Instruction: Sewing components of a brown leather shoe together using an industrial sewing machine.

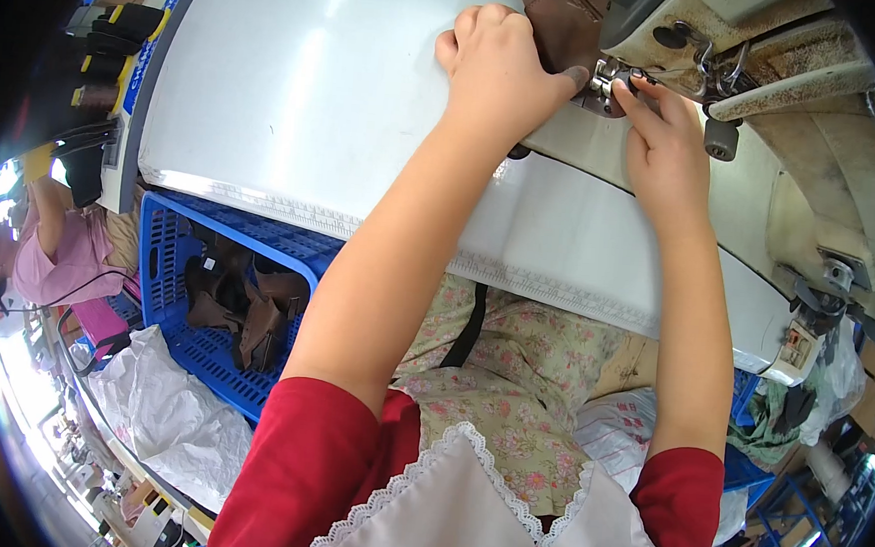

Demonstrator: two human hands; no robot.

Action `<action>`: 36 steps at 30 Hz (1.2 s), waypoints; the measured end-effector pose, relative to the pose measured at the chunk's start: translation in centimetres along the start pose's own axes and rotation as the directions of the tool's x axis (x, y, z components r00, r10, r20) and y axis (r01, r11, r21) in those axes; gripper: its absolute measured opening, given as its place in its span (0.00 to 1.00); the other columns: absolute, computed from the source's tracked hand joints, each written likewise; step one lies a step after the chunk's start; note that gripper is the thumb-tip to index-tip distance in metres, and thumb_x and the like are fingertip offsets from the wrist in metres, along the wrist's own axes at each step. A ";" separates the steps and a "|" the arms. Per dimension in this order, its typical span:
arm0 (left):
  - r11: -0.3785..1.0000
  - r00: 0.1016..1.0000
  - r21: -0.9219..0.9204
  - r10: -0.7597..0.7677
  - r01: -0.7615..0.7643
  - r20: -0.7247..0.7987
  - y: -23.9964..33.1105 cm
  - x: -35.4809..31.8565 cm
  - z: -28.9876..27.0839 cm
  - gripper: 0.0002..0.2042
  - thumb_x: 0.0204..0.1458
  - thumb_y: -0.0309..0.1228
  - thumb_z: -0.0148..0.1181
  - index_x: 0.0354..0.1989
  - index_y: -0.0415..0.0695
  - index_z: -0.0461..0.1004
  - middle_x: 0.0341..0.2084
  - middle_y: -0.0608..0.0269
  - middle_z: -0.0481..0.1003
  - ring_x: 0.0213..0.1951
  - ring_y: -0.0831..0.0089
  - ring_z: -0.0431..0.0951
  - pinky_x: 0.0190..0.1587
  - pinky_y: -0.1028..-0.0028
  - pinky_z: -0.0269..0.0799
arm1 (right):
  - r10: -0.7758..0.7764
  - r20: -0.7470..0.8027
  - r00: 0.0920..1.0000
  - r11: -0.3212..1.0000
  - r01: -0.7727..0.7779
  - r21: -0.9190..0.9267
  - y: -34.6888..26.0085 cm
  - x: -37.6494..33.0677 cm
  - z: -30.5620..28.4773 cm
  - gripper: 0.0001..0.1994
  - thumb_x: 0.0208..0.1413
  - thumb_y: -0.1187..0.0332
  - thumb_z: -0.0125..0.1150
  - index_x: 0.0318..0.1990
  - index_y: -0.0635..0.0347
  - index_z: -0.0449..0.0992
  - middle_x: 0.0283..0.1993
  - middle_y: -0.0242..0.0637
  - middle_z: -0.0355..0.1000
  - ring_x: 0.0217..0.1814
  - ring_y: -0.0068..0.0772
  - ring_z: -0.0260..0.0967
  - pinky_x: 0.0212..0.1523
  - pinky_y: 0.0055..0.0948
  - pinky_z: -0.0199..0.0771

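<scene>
A brown leather piece [565,29] lies on the sewing machine's bed, with its near end under the metal presser foot [600,80]. My left hand [497,75] grips the leather from its left side, the thumb pressed on it close to the foot and the other fingers curled. On the foot's right, my right hand [668,152] pinches the near end of the leather between its fingertips. The sewing machine [802,125] fills the upper right, its arm over the work. The needle cannot be made out.
A white table [299,85] with a ruler strip along its near edge surrounds the machine bed. Below left, a blue crate [222,356] holds several brown leather pieces [260,313], beside a white plastic bag [164,412]. A person in pink [63,256] sits at far left.
</scene>
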State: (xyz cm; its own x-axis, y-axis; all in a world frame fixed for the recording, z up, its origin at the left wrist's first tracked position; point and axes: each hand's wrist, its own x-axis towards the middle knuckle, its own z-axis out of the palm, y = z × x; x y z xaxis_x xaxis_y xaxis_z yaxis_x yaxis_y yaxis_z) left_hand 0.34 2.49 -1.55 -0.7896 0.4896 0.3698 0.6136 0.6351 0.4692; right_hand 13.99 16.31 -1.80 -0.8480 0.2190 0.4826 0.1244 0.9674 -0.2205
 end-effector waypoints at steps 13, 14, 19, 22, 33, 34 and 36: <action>1.000 0.999 0.003 -0.016 0.016 0.032 0.1 0.0 0.3 0.19 0.39 0.48 0.70 0.25 0.42 0.78 0.38 0.59 0.74 0.52 0.58 0.65 0.55 0.58 0.52 | -0.004 -0.014 1.000 1.000 0.005 0.025 0.0 0.1 0.0 0.19 0.49 0.77 0.58 0.49 0.45 0.81 0.47 0.35 0.76 0.45 0.42 0.74 0.45 0.38 0.76; 1.000 1.000 0.003 -0.010 0.010 0.016 0.1 0.0 0.4 0.19 0.40 0.48 0.70 0.26 0.42 0.78 0.38 0.59 0.74 0.52 0.59 0.65 0.55 0.58 0.52 | -0.016 -0.028 0.999 0.999 0.017 0.032 0.0 0.1 0.1 0.19 0.49 0.77 0.58 0.48 0.46 0.81 0.47 0.35 0.76 0.46 0.43 0.74 0.46 0.38 0.76; 1.000 1.000 0.002 -0.002 0.002 0.018 -0.1 -0.1 0.5 0.19 0.41 0.48 0.69 0.26 0.42 0.78 0.38 0.59 0.74 0.53 0.59 0.64 0.55 0.57 0.51 | 0.010 -0.016 1.000 0.999 -0.010 0.038 -0.1 0.1 0.2 0.18 0.49 0.77 0.58 0.48 0.48 0.81 0.47 0.35 0.76 0.47 0.44 0.73 0.47 0.39 0.75; 0.999 0.996 -0.034 -0.025 0.028 0.083 0.3 0.0 -0.2 0.19 0.42 0.45 0.69 0.29 0.38 0.77 0.41 0.55 0.73 0.56 0.57 0.63 0.59 0.55 0.49 | 0.001 -0.029 1.000 0.999 0.000 0.045 -0.3 0.2 0.0 0.18 0.48 0.77 0.58 0.47 0.48 0.81 0.47 0.36 0.76 0.46 0.45 0.73 0.46 0.40 0.75; 1.000 0.999 -0.006 -0.004 0.005 0.047 0.2 0.1 0.3 0.19 0.43 0.46 0.69 0.28 0.40 0.77 0.40 0.58 0.74 0.56 0.60 0.62 0.57 0.56 0.48 | 0.001 -0.041 0.999 0.999 0.001 0.052 0.2 0.1 0.3 0.20 0.46 0.77 0.59 0.47 0.46 0.81 0.30 0.38 0.71 0.32 0.44 0.69 0.33 0.42 0.71; 1.000 0.999 -0.006 -0.008 0.009 0.052 0.2 0.1 0.3 0.19 0.43 0.46 0.69 0.28 0.40 0.76 0.40 0.59 0.73 0.56 0.60 0.62 0.57 0.55 0.48 | 0.011 -0.037 0.999 0.999 -0.009 0.051 0.2 0.0 0.4 0.20 0.46 0.77 0.59 0.47 0.45 0.81 0.29 0.39 0.70 0.32 0.44 0.69 0.33 0.42 0.71; 1.000 0.998 -0.005 -0.011 0.012 0.058 0.2 0.1 0.3 0.19 0.43 0.46 0.69 0.28 0.40 0.76 0.40 0.59 0.73 0.56 0.60 0.62 0.57 0.55 0.48 | 0.022 -0.034 0.999 0.999 -0.020 0.051 0.1 0.0 0.5 0.20 0.46 0.77 0.59 0.47 0.45 0.81 0.28 0.39 0.70 0.32 0.44 0.68 0.33 0.41 0.71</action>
State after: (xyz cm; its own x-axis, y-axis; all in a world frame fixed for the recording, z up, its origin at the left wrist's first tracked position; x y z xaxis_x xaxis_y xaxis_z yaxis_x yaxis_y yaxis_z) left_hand 0.35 2.83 -1.69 -0.7955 0.5161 0.3174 0.6043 0.6377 0.4777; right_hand 13.79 16.39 -2.23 -0.8270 0.2444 0.5062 0.1152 0.9551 -0.2729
